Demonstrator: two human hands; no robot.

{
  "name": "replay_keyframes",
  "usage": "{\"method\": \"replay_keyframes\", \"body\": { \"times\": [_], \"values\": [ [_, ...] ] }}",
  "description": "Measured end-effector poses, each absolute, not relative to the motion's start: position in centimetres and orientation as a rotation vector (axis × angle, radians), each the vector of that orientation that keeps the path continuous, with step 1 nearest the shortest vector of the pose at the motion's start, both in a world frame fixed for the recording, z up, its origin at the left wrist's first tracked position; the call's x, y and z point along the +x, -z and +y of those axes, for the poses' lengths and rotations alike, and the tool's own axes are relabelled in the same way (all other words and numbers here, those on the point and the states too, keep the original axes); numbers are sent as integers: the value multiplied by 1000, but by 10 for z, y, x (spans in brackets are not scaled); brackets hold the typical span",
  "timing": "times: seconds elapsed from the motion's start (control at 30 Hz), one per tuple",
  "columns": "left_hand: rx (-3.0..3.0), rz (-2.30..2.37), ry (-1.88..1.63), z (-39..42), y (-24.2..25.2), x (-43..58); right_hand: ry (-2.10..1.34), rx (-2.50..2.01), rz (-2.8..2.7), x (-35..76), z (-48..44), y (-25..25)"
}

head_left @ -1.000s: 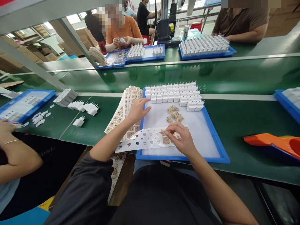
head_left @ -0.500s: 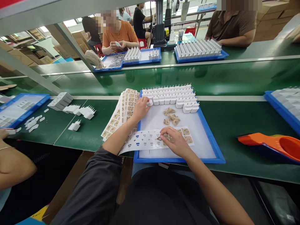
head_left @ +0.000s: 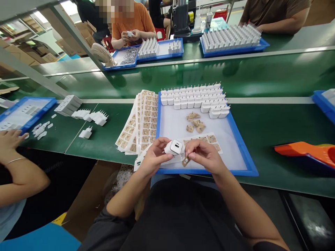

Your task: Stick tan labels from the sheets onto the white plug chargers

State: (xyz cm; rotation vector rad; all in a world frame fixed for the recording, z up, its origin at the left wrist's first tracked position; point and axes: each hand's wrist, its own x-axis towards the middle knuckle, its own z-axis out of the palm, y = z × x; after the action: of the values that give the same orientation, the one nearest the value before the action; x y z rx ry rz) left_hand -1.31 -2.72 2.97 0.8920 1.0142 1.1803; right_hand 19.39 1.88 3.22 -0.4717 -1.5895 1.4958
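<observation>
My left hand [head_left: 155, 157] grips a white plug charger [head_left: 174, 147], its face with the dark port slot turned up toward me. Close beside it, my right hand [head_left: 204, 155] pinches a small brown sticker [head_left: 186, 161] with cut-outs, apart from the charger. Both hands are over the front of a blue-rimmed tray [head_left: 242, 150]. Rows of white chargers [head_left: 195, 99] stand pins up at the tray's back. Crumpled brown sticker pieces [head_left: 199, 126] lie in its middle. A sticker sheet [head_left: 213, 139] lies partly under my right hand.
Overlapping sticker sheets [head_left: 148, 118] lie left of the tray. Further left are loose chargers [head_left: 86, 132], small white pieces [head_left: 39, 130] and a co-worker's hand [head_left: 12, 139]. An orange scoop [head_left: 306, 151] rests at right. Across the bench, a person in orange [head_left: 136, 21] handles a white part.
My left hand has taken a charger from the front row and brought it toward me. My right hand has lifted a brown sticker off the sheet. The view has tipped downward.
</observation>
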Motion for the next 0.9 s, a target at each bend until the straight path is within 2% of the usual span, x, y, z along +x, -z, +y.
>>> {"method": "replay_keyframes", "body": {
  "times": [0.2,0.4,0.6,0.9],
  "values": [
    [1105,1242,-1337,-37,0,7,-1474,-621,-1475,179,0,-26],
    [1161,1050,-1320,-37,4,9,-1461,-696,-1354,182,0,-18],
    [1369,1205,-1452,-37,14,8,-1393,-798,-1241,181,1,-20],
    [1664,1304,-1466,-38,14,6,-1399,-879,-1232,173,0,-19]
  ]
}}
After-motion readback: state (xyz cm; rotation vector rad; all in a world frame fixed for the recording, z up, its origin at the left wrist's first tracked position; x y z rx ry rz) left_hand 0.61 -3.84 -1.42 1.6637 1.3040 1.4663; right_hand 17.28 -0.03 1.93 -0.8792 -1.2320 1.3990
